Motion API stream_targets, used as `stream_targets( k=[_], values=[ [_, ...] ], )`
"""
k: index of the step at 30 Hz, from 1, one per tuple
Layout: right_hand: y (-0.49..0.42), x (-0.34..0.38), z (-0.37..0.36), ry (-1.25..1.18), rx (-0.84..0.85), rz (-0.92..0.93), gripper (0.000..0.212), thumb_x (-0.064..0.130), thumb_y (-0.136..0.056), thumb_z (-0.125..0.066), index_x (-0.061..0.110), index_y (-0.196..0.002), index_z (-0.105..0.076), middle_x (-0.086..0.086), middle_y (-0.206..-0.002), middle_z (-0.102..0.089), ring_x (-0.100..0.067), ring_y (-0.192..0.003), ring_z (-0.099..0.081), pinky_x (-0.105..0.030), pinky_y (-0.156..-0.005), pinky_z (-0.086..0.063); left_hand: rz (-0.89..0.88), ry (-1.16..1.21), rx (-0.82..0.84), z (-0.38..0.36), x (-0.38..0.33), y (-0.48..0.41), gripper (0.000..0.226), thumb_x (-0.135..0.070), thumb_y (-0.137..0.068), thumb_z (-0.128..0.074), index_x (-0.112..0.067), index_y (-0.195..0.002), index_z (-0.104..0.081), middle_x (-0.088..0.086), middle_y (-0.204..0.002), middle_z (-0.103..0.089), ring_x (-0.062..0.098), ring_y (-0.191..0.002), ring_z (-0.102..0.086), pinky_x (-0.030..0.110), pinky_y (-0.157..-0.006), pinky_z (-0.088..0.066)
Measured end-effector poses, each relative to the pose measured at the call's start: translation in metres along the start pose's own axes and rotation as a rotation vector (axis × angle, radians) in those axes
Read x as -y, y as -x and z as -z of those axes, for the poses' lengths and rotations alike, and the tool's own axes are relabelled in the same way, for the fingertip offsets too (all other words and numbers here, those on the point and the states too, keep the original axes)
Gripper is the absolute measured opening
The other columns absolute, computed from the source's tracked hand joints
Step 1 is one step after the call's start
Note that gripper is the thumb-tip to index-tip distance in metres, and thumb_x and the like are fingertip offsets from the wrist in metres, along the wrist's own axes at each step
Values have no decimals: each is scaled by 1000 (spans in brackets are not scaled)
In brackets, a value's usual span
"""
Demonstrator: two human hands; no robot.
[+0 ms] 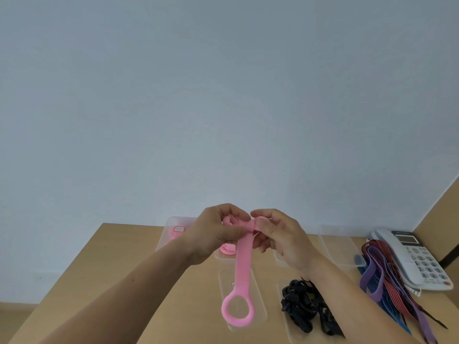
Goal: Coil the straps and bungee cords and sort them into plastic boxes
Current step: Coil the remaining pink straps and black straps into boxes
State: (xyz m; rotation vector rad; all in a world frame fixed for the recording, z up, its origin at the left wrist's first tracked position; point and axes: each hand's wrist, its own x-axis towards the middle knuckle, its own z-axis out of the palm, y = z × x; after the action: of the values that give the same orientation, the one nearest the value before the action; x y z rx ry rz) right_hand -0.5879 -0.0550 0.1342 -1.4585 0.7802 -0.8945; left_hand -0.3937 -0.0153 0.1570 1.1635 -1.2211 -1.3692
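Mid-coil: left hand (218, 232) and right hand (278, 234) pinch the pink strap (243, 264) top; looks like rolling the hanging ring end up comes next.

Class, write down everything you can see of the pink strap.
The pink strap is a flat band, rubbery-looking, ending in an open ring at its lower end. Its upper end is bunched between the left hand and right hand, which both pinch it. The rest hangs down in front of clear boxes.

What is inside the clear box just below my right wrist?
A tangled heap of black cords fills the clear box. The right forearm covers its right side, so whatever lies there cannot be seen.
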Motion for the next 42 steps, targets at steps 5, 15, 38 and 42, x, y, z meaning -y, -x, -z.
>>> stream_targets(
  k=[5,15,38,42],
  values=[
    [-2,0,0,155,-32,-14,20,25,-87,-71,14,-103,-67,-6,-75,-73,-19,-63,-69,-26,-55,-50,42,-26,-15,-1,4,2,39,3,-83,-74,-9,-117,-61,21,-108,-62,36,-94,-70,51,-94,-55],
    [5,-2,-11,256,-81,155,23,15,-86,-68,35,-96,-64,12,-90,-69,-7,-79,-65,-22,-71,-54,203,-78,126,2,-3,8,23,-9,-91,-66,-3,-112,-56,25,-102,-73,35,-84,-69,36,-69,-58],
    [13,2,-7,87,-71,-67,17,25,-92,-67,10,-100,-68,-9,-77,-73,-19,-64,-65,-29,-57,-51,60,23,8,-9,0,9,26,8,-84,-71,-3,-105,-61,21,-102,-60,37,-85,-70,50,-83,-59],
    [12,1,-4,75,-76,4,12,14,-91,-69,7,-100,-69,-5,-69,-69,-17,-61,-62,-26,-55,-48,102,32,11,-10,1,9,42,9,-83,-71,-5,-118,-54,22,-111,-62,39,-92,-71,47,-82,-59]
  ],
)
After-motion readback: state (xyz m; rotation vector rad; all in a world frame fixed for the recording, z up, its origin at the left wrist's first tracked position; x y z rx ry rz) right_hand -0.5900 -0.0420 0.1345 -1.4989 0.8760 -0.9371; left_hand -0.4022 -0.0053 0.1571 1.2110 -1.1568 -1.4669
